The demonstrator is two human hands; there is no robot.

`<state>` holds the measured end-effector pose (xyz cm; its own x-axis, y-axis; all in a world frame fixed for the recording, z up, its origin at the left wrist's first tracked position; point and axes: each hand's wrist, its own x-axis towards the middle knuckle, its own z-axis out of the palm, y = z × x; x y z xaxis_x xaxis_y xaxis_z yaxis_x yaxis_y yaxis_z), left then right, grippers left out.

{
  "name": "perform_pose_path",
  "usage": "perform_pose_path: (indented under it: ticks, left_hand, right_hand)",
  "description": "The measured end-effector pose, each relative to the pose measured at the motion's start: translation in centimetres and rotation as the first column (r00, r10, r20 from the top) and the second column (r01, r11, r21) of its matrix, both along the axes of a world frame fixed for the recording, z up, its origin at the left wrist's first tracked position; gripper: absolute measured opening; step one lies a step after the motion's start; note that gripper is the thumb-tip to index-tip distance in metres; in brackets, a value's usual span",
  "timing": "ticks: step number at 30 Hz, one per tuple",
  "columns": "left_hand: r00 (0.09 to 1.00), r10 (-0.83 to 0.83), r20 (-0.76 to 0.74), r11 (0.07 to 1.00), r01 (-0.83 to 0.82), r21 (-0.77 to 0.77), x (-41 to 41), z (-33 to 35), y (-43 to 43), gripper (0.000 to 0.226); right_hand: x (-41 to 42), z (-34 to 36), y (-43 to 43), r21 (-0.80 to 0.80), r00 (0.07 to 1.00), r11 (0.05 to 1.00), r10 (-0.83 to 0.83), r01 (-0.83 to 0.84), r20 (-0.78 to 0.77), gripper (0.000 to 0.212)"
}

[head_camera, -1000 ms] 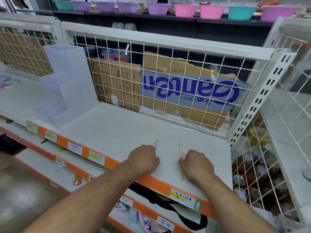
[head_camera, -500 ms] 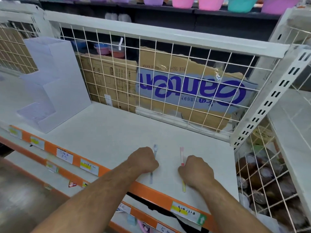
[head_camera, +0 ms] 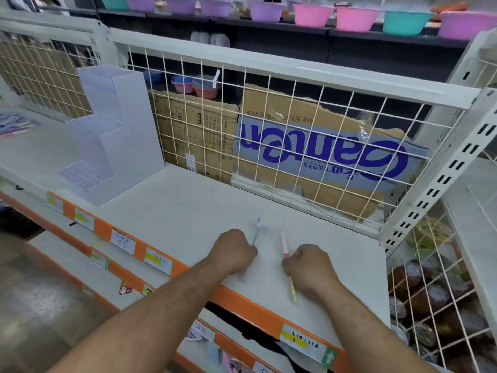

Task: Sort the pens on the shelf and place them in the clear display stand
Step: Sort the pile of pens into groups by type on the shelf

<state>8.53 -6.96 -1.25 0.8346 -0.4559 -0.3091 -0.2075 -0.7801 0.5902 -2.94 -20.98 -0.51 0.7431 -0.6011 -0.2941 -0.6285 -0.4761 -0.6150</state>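
Both my fists rest on the white shelf near its front edge. My left hand is shut on a pale blue-grey pen whose tip points away from me. My right hand is shut on a pink and yellow pen; its pink end sticks out ahead of the fist and its yellow end behind. The clear stepped display stand stands at the shelf's back left, well away from both hands, and no pens show in it. More pens lie at the far left.
A white wire grid closes the back of the shelf, with cardboard boxes behind it. A wire side panel on the right holds jars. Orange price strips line the front edge. Coloured bowls sit on a high dark shelf.
The hands have hardly moved on the shelf. The yellow end of the right pen now shows behind the fist. The camera view shifted slightly.
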Motion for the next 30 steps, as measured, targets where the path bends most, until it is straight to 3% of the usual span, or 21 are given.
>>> perform_pose_path:
  ticks: [9, 18, 30]
  left_hand:
    - [0.947, 0.304, 0.107, 0.923, -0.265, -0.278, -1.0, 2.4, 7.9, 0.006]
    - [0.875, 0.484, -0.005, 0.809, -0.449, -0.378, 0.4, 2.6, 18.5, 0.012]
    - [0.799, 0.600, 0.034, 0.744, -0.542, -0.391, 8.4, 3.2, 38.1, 0.016]
  right_hand:
    - [3.4, 1.9, 6.7, 0.161, 0.952, 0.972, 0.118, -0.169, 0.283, 0.005]
    - [7.9, 2.0, 15.9, 0.136, 0.884, 0.918, 0.307, -0.373, 0.353, 0.009]
    - [18.6, 2.1, 34.5, 0.058, 0.809, 0.857, 0.458, -0.512, 0.369, 0.017]
